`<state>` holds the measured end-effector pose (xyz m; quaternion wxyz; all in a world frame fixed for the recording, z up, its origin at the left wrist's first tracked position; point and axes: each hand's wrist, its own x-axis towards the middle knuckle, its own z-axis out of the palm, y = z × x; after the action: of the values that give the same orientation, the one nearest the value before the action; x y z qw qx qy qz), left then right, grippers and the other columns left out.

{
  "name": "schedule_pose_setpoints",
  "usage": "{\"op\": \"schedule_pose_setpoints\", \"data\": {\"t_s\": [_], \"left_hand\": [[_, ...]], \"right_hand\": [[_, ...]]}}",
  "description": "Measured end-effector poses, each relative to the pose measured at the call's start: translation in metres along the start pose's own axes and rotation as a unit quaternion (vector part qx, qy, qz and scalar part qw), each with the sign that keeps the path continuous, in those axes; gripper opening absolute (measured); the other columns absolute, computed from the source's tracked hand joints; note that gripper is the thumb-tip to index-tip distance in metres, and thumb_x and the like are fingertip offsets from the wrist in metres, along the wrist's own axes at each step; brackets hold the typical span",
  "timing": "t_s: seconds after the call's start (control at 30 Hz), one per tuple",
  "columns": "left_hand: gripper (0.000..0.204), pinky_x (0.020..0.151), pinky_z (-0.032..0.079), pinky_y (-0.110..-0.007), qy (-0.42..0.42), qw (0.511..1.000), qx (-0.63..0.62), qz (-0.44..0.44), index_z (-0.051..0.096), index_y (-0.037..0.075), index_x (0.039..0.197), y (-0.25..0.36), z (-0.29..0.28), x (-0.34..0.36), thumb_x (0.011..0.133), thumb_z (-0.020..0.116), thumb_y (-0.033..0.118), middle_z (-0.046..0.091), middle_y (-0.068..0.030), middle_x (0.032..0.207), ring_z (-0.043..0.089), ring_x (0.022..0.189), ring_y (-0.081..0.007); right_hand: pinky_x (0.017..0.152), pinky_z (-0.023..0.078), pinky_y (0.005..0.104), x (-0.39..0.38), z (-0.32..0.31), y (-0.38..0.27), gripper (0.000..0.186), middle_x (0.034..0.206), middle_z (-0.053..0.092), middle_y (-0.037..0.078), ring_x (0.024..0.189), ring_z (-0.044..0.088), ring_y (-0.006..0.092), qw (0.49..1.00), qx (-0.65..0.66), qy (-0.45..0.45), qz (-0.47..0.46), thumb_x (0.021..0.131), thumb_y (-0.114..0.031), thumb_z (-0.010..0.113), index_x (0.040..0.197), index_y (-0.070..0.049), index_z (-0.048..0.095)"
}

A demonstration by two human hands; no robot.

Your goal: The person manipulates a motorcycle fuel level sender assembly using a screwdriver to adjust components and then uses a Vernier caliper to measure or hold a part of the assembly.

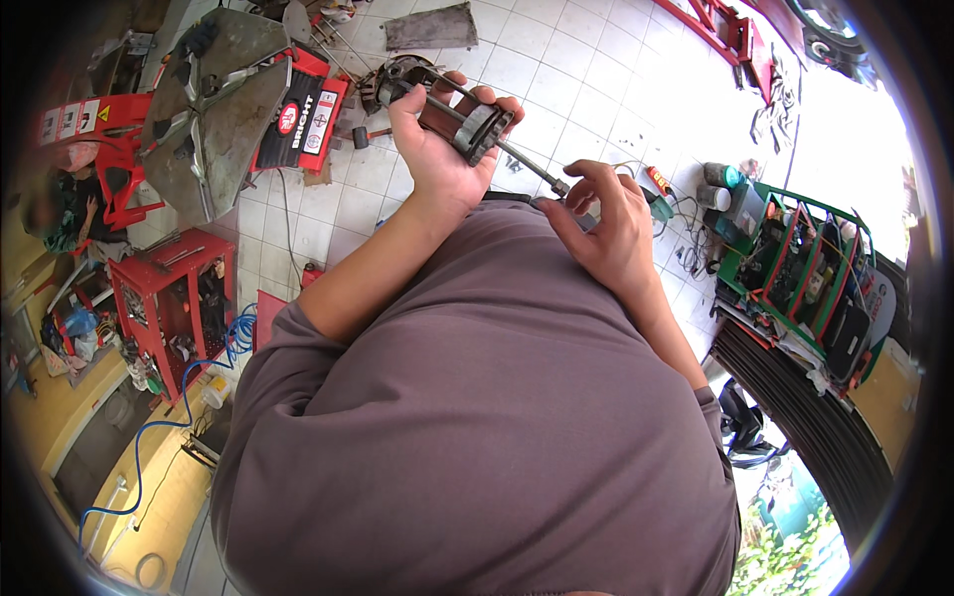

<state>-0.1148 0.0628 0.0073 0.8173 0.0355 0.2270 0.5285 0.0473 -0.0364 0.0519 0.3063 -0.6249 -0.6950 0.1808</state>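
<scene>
The metal assembly (pixel 469 138) is up in the air, in front of the dark grey shirt (pixel 477 377) and above the white tiled floor (pixel 537 62), not laid down anywhere. The left hand (pixel 447 159) carries it from below, with its fingers curled around the body and the thumb lying along the upper left side. A long thin rod (pixel 527 163) comes out of the assembly toward the right hand (pixel 614 221). The fingers of this right hand are bent, and the thumb and index finger stand on the two sides of the rod end; whether they really pinch it or are only near, I cannot tell. About the progress, I judge that the work is somewhere in the middle: the round drum and the rod are lined up as one piece, so this much seems to be in place, while the right hand at the rod end suggests that this end is not finished. What remains inside the assembly is hidden by the left hand. On the floor, a dark-headed mallet (pixel 362 137) and a flat grey plate (pixel 430 28) lie apart from both hands.
</scene>
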Motion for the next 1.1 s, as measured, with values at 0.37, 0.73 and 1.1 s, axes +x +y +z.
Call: {"op": "schedule_pose_setpoints", "data": {"t_s": [0.37,0.73,1.1], "left_hand": [[0.03,0.092,0.044,-0.05,0.005,1.0,0.014,-0.002,0.06,0.01,0.095,-0.001,0.003,0.002,0.079,0.05,0.033,0.063,-0.0104,0.084,0.062,0.089,-0.0318],[0.033,0.092,0.044,-0.05,-0.001,1.0,0.015,-0.004,0.061,0.011,0.096,-0.004,0.003,0.003,0.081,0.051,0.039,0.063,-0.0099,0.085,0.062,0.09,-0.0322],[0.036,0.091,0.044,-0.049,-0.007,1.0,0.017,-0.007,0.061,0.01,0.095,-0.004,0.003,0.003,0.081,0.05,0.042,0.063,-0.0099,0.085,0.062,0.089,-0.0321]], "right_hand": [[0.065,0.043,0.0313,0.001,-0.002,-0.002,0.019,0.059,0.06,0.003,0.054,0.059,0.0172,1.0,-0.008,-0.005,-0.005,0.084,-0.023,0.068,0.088,-0.007,0.061],[0.066,0.044,0.0309,-0.003,0.001,0.003,0.018,0.059,0.06,0.002,0.052,0.058,0.0176,1.0,0.003,-0.001,0.008,0.085,-0.021,0.067,0.093,-0.006,0.06],[0.065,0.044,0.0302,-0.007,-0.001,0.01,0.021,0.06,0.06,0.002,0.053,0.058,0.0173,0.998,-0.047,-0.028,-0.005,0.084,-0.024,0.068,0.093,-0.007,0.058]]}}
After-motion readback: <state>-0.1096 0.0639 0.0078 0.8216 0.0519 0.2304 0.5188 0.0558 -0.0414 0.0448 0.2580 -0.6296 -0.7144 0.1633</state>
